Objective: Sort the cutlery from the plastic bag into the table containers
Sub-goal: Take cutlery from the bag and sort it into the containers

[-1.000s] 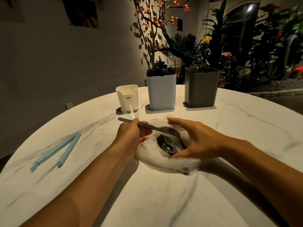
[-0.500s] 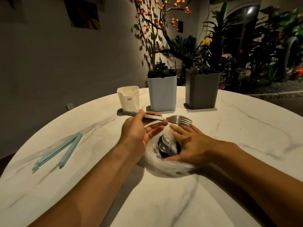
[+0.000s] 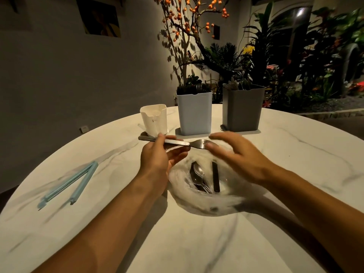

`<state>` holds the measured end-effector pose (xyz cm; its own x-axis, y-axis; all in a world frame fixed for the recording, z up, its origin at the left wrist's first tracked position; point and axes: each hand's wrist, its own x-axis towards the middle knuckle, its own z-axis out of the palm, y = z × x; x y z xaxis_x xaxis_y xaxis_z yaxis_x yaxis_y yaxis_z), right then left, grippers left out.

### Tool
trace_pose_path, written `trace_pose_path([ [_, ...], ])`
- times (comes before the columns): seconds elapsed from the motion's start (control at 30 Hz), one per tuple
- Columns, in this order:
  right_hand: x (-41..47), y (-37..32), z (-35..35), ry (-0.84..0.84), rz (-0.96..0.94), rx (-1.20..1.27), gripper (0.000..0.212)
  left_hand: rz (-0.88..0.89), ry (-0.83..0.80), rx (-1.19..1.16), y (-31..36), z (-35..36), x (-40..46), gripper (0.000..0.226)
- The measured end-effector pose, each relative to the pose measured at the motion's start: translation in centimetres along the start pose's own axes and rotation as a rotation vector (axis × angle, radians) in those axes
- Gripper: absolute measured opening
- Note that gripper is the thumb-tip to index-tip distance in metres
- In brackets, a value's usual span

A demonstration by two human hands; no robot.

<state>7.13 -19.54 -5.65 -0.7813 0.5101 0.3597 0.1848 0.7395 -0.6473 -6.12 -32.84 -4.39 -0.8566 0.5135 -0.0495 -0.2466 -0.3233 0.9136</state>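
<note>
My left hand pinches a metal fork by its handle and holds it level above the table, tines pointing right. My right hand hovers over the bag with fingers spread and blurred; its fingertips are at the fork's tines. Below lies the crumpled clear plastic bag, open, with a spoon and other dark cutlery inside. Three containers stand behind: a white one, a light blue one and a grey one, the latter two with cutlery showing at the top.
A light blue bag clip lies open on the left of the round marble table. Plants and a wall stand beyond the far table edge.
My left hand has lifted the fork out of the bag and toward the containers. My right hand has let go of the bag's rim and risen toward the tines.
</note>
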Motion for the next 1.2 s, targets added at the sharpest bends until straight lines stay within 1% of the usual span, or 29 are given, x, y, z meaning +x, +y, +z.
trace_pose_path([
  [0.03, 0.1, -0.2, -0.3, 0.077, -0.042, 0.041, 0.074, 0.03, -0.036, 0.032, -0.1, 0.2, -0.2, 0.036],
  [0.07, 0.1, -0.6, -0.5, 0.112, -0.087, 0.057, 0.064, 0.056, -0.072, 0.063, -0.2, 0.4, -0.4, 0.037],
  [0.13, 0.0, -1.3, -0.3, 0.087, -0.156, 0.034, 0.045, 0.092, -0.137, 0.115, -0.5, 0.8, -0.7, 0.037],
  [0.2, -0.2, -1.9, 0.2, 0.046, -0.18, -0.022, 0.035, 0.112, -0.194, 0.163, -0.6, 1.0, -1.0, 0.037],
  [0.27, -0.3, -2.1, 0.6, 0.054, -0.16, -0.056, 0.039, 0.12, -0.247, 0.198, -0.8, 1.0, -1.2, 0.039],
  [0.33, -0.3, -2.0, 0.8, 0.069, -0.107, -0.039, 0.044, 0.135, -0.305, 0.23, -1.1, 1.0, -1.3, 0.038],
  [0.43, -0.2, -2.1, 1.1, 0.04, -0.032, 0.033, 0.029, 0.155, -0.35, 0.271, -1.4, 1.2, -1.4, 0.032],
  [0.5, -0.3, -2.4, 1.3, -0.033, -0.007, 0.089, 0.023, 0.159, -0.347, 0.294, -1.6, 1.4, -1.4, 0.032],
  [0.57, -0.4, -2.8, 1.4, -0.073, -0.011, 0.122, 0.022, 0.155, -0.324, 0.313, -1.6, 1.5, -1.4, 0.034],
  [0.67, -0.4, -3.4, 1.3, -0.037, -0.026, 0.136, 0.016, 0.156, -0.299, 0.312, -1.6, 1.6, -1.3, 0.034],
  [0.77, -0.3, -3.5, 1.1, 0.043, -0.011, 0.176, 0.014, 0.186, -0.277, 0.332, -1.5, 1.6, -1.3, 0.031],
  [0.87, 0.0, -3.3, 0.7, 0.108, 0.024, 0.29, 0.007, 0.242, -0.253, 0.344, -1.4, 1.5, -1.3, 0.026],
  [0.93, 0.2, -3.3, 0.3, 0.145, 0.067, 0.379, 0.003, 0.244, -0.238, 0.344, -1.4, 1.6, -1.4, 0.027],
  [1.1, 0.7, -3.7, -0.1, 0.138, 0.232, 0.632, 0.01, 0.198, -0.224, 0.415, -1.3, 2.4, -2.2, 0.027],
  [1.2, 1.0, -4.1, -0.8, 0.118, 0.274, 0.731, 0.013, 0.21, -0.225, 0.493, -1.2, 3.2, -2.6, 0.027],
])
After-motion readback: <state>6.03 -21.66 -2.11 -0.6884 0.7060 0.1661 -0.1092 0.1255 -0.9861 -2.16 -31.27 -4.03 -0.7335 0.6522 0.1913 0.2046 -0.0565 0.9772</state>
